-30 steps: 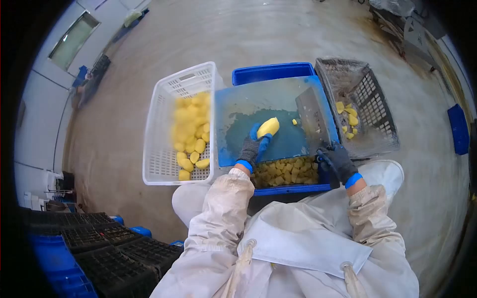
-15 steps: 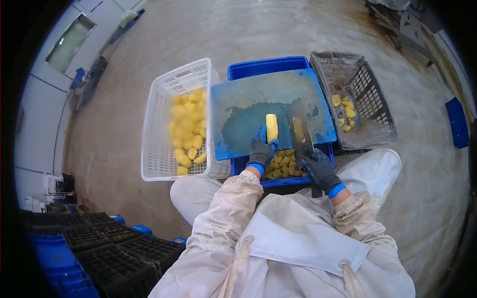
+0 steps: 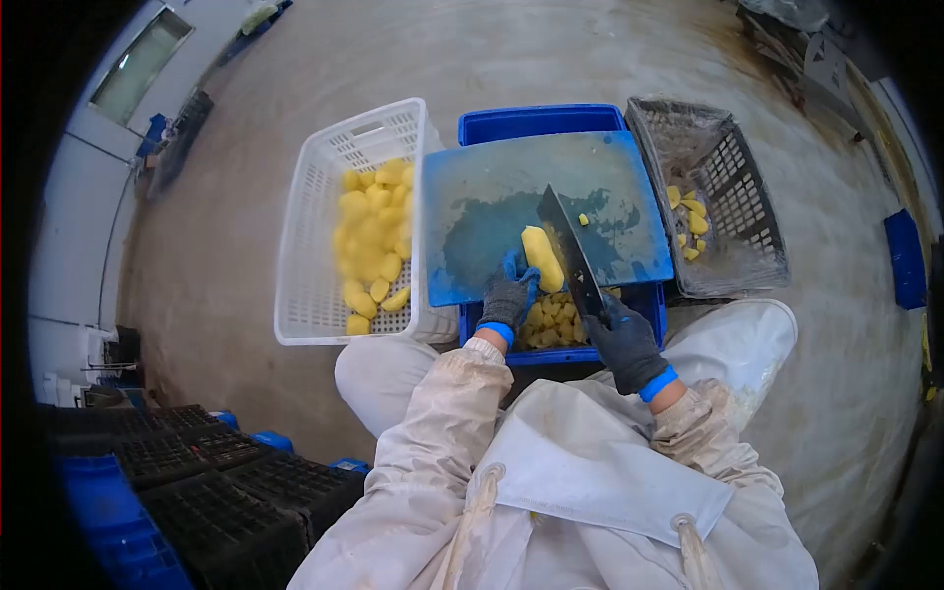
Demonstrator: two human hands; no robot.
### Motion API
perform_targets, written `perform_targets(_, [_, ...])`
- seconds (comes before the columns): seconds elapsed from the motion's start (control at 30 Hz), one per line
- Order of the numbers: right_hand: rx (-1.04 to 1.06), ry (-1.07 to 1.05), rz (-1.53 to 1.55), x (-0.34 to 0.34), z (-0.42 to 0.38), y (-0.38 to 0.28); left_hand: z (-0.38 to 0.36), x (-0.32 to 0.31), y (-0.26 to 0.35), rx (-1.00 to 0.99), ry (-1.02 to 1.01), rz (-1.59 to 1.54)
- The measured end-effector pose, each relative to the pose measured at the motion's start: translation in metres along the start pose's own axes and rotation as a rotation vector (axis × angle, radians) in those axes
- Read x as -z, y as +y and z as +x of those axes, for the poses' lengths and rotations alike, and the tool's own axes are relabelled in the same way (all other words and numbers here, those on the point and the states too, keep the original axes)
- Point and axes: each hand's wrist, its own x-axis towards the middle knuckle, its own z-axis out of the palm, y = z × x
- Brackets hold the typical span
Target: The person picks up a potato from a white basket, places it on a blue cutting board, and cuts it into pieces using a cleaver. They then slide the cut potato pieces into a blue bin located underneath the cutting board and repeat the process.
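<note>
My left hand, in a grey and blue glove, is closed on a long peeled potato at the near edge of the blue cutting board. Wrapped round the handle of a broad kitchen knife is my gloved right hand. The blade slants up and to the left, right alongside the potato. A small potato piece lies on the wet board to the right of the blade. Below the board's near edge, potato chunks fill part of a blue bin.
At the left stands a white crate of peeled potatoes. A dark crate lined with plastic holds several potato scraps at the right. Black crates are stacked at the lower left.
The knife has swung left, its blade now alongside the potato. The potato leans more to the left at its top. A small piece now shows on the board.
</note>
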Motion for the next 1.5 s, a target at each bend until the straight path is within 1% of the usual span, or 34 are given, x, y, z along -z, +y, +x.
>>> perform_targets(0.03, [0.043, 0.022, -0.010, -0.002, 0.000, -0.001, 0.002, 0.001, 0.003, 0.074, -0.121, -0.072])
perform_targets(0.17, [0.056, 0.027, -0.044, -0.006, 0.001, -0.008, 0.005, 0.002, 0.013, 0.079, -0.128, -0.060])
perform_targets(0.23, [0.044, -0.040, -0.149, -0.006, 0.003, -0.012, 0.006, 0.005, 0.019, 0.095, -0.148, -0.048])
perform_targets(0.27, [0.043, -0.043, -0.153, -0.006, 0.004, -0.016, 0.007, 0.008, 0.022, 0.098, -0.149, -0.051])
perform_targets(0.33, [-0.033, -0.122, -0.242, -0.007, 0.006, -0.023, 0.009, 0.011, 0.023, 0.123, -0.239, 0.044])
perform_targets(0.37, [-0.034, -0.128, -0.246, -0.012, 0.011, -0.019, 0.010, 0.009, 0.019, 0.129, -0.240, 0.041])
perform_targets(0.43, [0.061, -0.095, -0.222, -0.026, 0.023, -0.010, 0.010, 0.001, 0.009, 0.075, -0.175, 0.061])
perform_targets(0.47, [0.065, -0.100, -0.225, -0.032, 0.030, -0.008, 0.011, -0.003, 0.005, 0.080, -0.171, 0.059])
perform_targets(0.53, [-0.059, -0.120, -0.328, -0.043, 0.047, -0.016, 0.011, 0.000, 0.006, 0.110, -0.237, 0.061])
perform_targets(0.57, [-0.046, -0.117, -0.330, -0.045, 0.057, -0.008, 0.013, 0.001, 0.007, 0.108, -0.224, 0.060])
perform_targets(0.63, [0.133, -0.053, -0.216, -0.046, 0.061, 0.009, 0.009, -0.001, 0.003, 0.031, -0.185, 0.046])
perform_targets(0.67, [0.147, -0.041, -0.226, -0.044, 0.060, 0.010, 0.016, -0.002, 0.002, 0.018, -0.169, 0.038])
perform_targets(0.7, [0.130, 0.020, -0.222, -0.040, 0.050, 0.004, 0.019, -0.008, -0.005, 0.021, -0.163, 0.018])
perform_targets(0.73, [0.100, 0.061, -0.214, -0.036, 0.035, -0.002, 0.009, -0.013, -0.013, 0.045, -0.171, 0.000])
perform_targets(0.77, [0.092, 0.038, -0.217, -0.030, 0.022, -0.010, -0.002, -0.018, -0.020, 0.068, -0.179, -0.004])
perform_targets(0.83, [0.022, -0.078, -0.140, -0.014, 0.017, -0.030, 0.008, -0.018, -0.021, -0.052, -0.069, -0.057])
perform_targets(0.87, [0.023, -0.072, -0.141, -0.014, 0.017, -0.032, 0.010, -0.018, -0.020, -0.059, -0.068, -0.058])
perform_targets(0.93, [0.010, -0.102, -0.255, -0.016, 0.015, -0.031, 0.011, -0.020, -0.021, 0.050, -0.112, -0.134])
perform_targets(0.97, [0.006, -0.103, -0.256, -0.018, 0.014, -0.030, 0.010, -0.021, -0.023, 0.051, -0.115, -0.135])
perform_targets(1.07, [0.013, -0.122, -0.266, -0.020, 0.015, -0.030, 0.009, -0.027, -0.026, 0.007, -0.075, -0.083])
perform_targets(1.13, [-0.027, -0.156, -0.323, -0.023, 0.016, -0.037, 0.005, -0.015, -0.012, -0.050, -0.014, 0.132])
perform_targets(1.27, [-0.022, -0.178, -0.292, -0.047, 0.036, -0.037, 0.003, -0.010, -0.009, -0.043, -0.071, 0.064])
perform_targets(1.33, [-0.128, -0.224, -0.331, -0.062, 0.047, -0.040, 0.000, -0.009, -0.006, -0.089, 0.036, 0.187])
perform_targets(1.37, [-0.136, -0.221, -0.325, -0.066, 0.043, -0.036, -0.002, -0.007, -0.006, -0.094, 0.027, 0.190])
perform_targets(1.43, [-0.025, -0.143, -0.319, -0.065, 0.041, -0.032, 0.007, -0.008, -0.007, 0.101, -0.154, 0.013])
perform_targets(1.47, [-0.023, -0.133, -0.318, -0.062, 0.036, -0.028, 0.007, -0.008, -0.007, 0.091, -0.151, 0.013])
perform_targets(1.5, [0.042, -0.038, -0.184, -0.055, 0.030, -0.023, 0.010, -0.005, -0.004, 0.022, -0.124, 0.079])
